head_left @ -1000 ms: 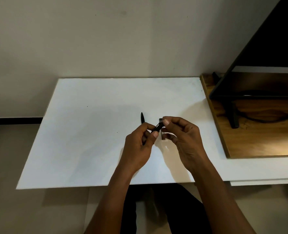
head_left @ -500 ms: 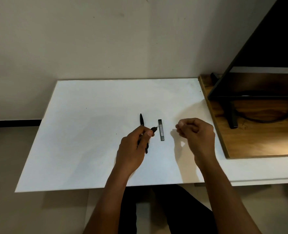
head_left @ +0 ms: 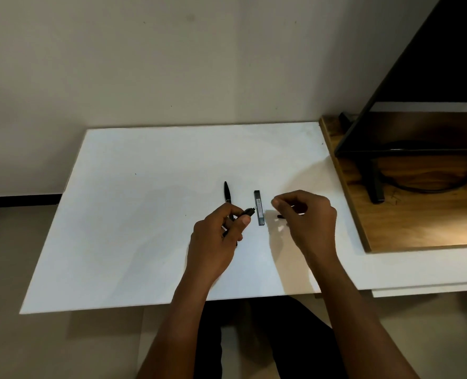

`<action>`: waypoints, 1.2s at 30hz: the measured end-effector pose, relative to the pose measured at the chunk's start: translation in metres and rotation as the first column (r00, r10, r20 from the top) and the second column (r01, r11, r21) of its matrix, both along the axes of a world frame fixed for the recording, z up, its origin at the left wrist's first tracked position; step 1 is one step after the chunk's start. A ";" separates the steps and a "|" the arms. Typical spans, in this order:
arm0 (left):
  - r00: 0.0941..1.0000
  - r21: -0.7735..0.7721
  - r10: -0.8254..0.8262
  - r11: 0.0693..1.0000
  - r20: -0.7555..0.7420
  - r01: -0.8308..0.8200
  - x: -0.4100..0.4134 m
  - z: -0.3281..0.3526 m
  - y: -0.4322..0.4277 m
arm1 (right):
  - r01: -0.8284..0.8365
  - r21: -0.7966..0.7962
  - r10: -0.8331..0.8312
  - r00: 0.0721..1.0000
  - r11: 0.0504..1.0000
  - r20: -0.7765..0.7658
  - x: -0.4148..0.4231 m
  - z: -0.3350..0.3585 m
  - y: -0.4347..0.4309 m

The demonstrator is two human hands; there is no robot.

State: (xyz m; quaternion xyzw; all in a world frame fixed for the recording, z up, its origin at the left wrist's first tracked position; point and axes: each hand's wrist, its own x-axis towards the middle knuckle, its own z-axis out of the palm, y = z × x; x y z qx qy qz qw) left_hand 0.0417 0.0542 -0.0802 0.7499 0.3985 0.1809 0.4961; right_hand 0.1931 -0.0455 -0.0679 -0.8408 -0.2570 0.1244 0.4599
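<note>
- The left hand (head_left: 218, 237) has its fingers curled round a black barrel (head_left: 247, 212), with the thumb pressed along its side. The barrel's blunt end pokes out toward the far right.
- The right hand (head_left: 307, 217) hangs just above the table (head_left: 144, 228), fingers curled in toward the thumb. A small black piece (head_left: 280, 216) shows at its fingertips; whether the hand pinches it or it lies on the table cannot be told.
- A slim grey case (head_left: 259, 207) lies flat between the two hands, near the table's middle and somewhat toward its right edge.
- A black pen (head_left: 227, 192) lies beside the case, its near end hidden behind the left hand.
- A wooden stand (head_left: 418, 228) at the right edge carries a dark screen (head_left: 445, 64) and a cable (head_left: 432, 188).
- A plain wall (head_left: 172, 64) rises behind the far edge.
</note>
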 end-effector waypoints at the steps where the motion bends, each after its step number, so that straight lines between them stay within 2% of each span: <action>1: 1.000 0.013 0.001 1.000 -0.013 -0.001 0.000 -0.001 0.000 | -0.027 0.056 0.035 0.989 0.998 -0.143 -0.002 0.002 0.001; 3: 0.999 0.044 -0.005 0.999 -0.035 0.006 0.001 -0.003 0.000 | -0.092 0.125 0.133 0.916 0.988 -0.379 -0.006 0.003 0.002; 5: 0.998 0.076 -0.012 0.997 -0.055 0.016 0.001 -0.004 -0.001 | -0.152 0.149 0.205 0.859 0.977 -0.469 -0.010 0.002 0.003; 9: 0.998 0.085 -0.020 0.996 -0.068 0.026 0.002 -0.006 0.000 | -0.131 0.172 0.205 0.814 0.976 -0.543 -0.012 -0.001 0.003; 14: 0.996 0.060 -0.051 0.997 -0.070 0.055 0.003 -0.005 -0.004 | -0.096 0.119 0.150 0.752 0.988 -0.641 -0.004 -0.002 -0.003; 18: 0.994 0.066 -0.049 0.996 -0.094 0.055 0.005 -0.005 -0.006 | -0.076 0.115 0.134 0.730 0.990 -0.670 -0.005 -0.003 -0.003; 22: 0.997 0.022 -0.023 0.999 -0.071 0.025 0.004 -0.007 -0.006 | 0.017 0.149 0.092 0.716 0.989 -0.692 -0.003 -0.002 -0.005; 24: 0.999 -0.005 0.005 1.000 -0.046 -0.005 0.002 -0.007 -0.003 | 0.063 0.153 0.061 0.723 0.986 -0.688 0.003 -0.001 -0.008; 26: 1.000 -0.036 0.020 0.999 -0.020 -0.021 0.000 -0.008 0.000 | 0.034 0.111 0.047 0.757 0.993 -0.652 0.007 0.001 -0.013; 30: 1.000 -0.060 0.025 0.998 0.014 -0.024 0.001 -0.006 -0.001 | -0.046 -0.131 -0.005 0.930 0.990 -0.366 0.012 -0.001 -0.017; 36: 0.999 -0.057 0.023 0.998 0.024 -0.022 0.001 -0.006 0.001 | -0.105 -0.237 0.061 0.981 0.966 -0.184 0.014 0.003 -0.019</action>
